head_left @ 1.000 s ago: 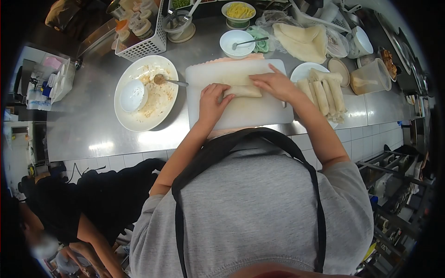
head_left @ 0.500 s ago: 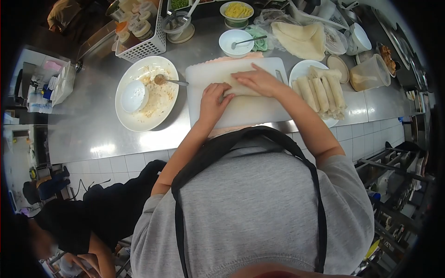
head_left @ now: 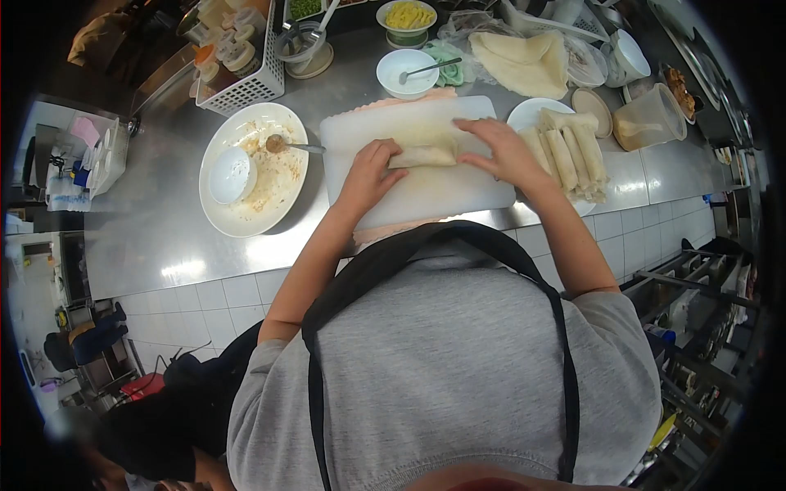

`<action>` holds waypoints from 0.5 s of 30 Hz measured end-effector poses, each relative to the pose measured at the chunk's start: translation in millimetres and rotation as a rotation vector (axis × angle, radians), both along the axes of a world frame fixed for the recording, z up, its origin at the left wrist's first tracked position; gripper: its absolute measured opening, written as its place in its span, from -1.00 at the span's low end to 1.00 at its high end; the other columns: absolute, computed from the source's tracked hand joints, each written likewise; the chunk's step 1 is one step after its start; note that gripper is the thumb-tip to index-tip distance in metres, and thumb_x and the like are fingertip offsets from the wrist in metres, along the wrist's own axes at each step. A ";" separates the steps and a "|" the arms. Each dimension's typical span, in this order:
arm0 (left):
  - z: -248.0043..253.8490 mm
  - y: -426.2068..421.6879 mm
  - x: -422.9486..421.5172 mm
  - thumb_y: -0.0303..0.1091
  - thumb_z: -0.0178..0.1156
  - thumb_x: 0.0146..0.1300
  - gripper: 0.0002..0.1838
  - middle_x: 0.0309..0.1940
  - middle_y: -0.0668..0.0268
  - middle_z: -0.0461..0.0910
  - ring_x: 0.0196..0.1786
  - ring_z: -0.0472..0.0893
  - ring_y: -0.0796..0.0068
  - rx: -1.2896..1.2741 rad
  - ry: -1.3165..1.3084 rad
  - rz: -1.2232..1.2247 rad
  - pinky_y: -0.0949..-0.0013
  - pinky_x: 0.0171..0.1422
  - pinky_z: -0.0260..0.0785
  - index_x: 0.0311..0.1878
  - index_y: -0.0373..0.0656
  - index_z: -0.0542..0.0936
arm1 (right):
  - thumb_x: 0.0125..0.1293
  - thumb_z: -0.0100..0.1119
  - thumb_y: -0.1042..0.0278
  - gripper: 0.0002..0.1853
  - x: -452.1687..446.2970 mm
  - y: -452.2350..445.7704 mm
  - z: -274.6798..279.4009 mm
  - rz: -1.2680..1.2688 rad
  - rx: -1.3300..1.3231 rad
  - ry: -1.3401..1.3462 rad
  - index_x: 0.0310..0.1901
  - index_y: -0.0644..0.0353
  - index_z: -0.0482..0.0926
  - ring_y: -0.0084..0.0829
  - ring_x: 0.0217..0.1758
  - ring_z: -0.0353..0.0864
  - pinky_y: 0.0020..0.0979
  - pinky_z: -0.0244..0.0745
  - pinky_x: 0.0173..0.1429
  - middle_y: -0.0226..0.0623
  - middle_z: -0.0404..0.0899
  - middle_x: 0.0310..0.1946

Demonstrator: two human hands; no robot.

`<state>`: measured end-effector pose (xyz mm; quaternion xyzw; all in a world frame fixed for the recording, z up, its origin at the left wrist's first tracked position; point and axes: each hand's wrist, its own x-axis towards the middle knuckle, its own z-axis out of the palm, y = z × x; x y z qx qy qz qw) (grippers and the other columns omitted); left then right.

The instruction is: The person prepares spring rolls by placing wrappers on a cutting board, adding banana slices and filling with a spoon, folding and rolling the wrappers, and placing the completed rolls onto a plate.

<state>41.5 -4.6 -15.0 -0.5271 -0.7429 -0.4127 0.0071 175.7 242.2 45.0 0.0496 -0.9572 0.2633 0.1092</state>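
Note:
A pale rolled wrapper (head_left: 424,155) lies crosswise on the white cutting board (head_left: 483,192). My left hand (head_left: 372,173) is at the roll's left end, thumb and fingers curved around it. At the right end is my right hand (head_left: 501,151), with thumb and fingers spread apart and nothing held between them. Several finished rolls (head_left: 565,155) are stacked on a white plate (head_left: 528,109) to the right. Flat wrappers (head_left: 520,61) lie folded behind the board.
To the left is a big oval dish (head_left: 270,200) with a small bowl (head_left: 232,175) and a spoon (head_left: 277,144). Behind are a bottle basket (head_left: 246,94), a white bowl (head_left: 393,69) and yellow food (head_left: 408,15). A person in black (head_left: 164,417) is at lower left.
My right hand has lifted off the roll's top and moved right to its end, uncovering it. My left hand stays at the left end. The person in black has shifted lower.

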 end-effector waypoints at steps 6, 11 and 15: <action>9.2 2.4 -11.3 -0.31 0.36 0.09 -0.72 -0.24 0.19 0.59 -0.09 0.53 0.19 -0.088 -0.018 0.022 0.22 -0.01 0.36 -0.16 -0.20 0.59 | 0.14 0.29 0.27 -0.64 -11.8 -25.8 -33.4 0.097 0.020 0.056 -0.02 0.15 0.54 -0.18 0.01 0.50 -0.23 0.42 0.10 -0.23 0.54 -0.12; 12.5 18.2 -21.3 -0.32 0.33 0.13 -0.82 -0.29 0.23 0.57 -0.13 0.53 0.23 -0.161 -0.268 0.149 0.21 -0.04 0.35 -0.25 -0.19 0.63 | 0.17 0.27 0.29 -0.71 -22.4 -17.7 -37.9 -0.054 -0.312 -0.108 -0.07 0.17 0.59 -0.22 -0.05 0.53 -0.30 0.46 0.00 -0.23 0.55 -0.15; 8.0 38.1 -31.6 -0.33 0.29 0.13 -0.86 -0.28 0.27 0.55 -0.13 0.52 0.20 -0.194 -0.322 0.313 0.20 -0.03 0.33 -0.26 -0.15 0.63 | 0.24 0.20 0.27 -0.73 -48.2 -10.4 -47.1 -0.193 -0.256 -0.181 -0.04 0.11 0.61 -0.23 -0.09 0.54 -0.26 0.45 -0.05 -0.24 0.54 -0.20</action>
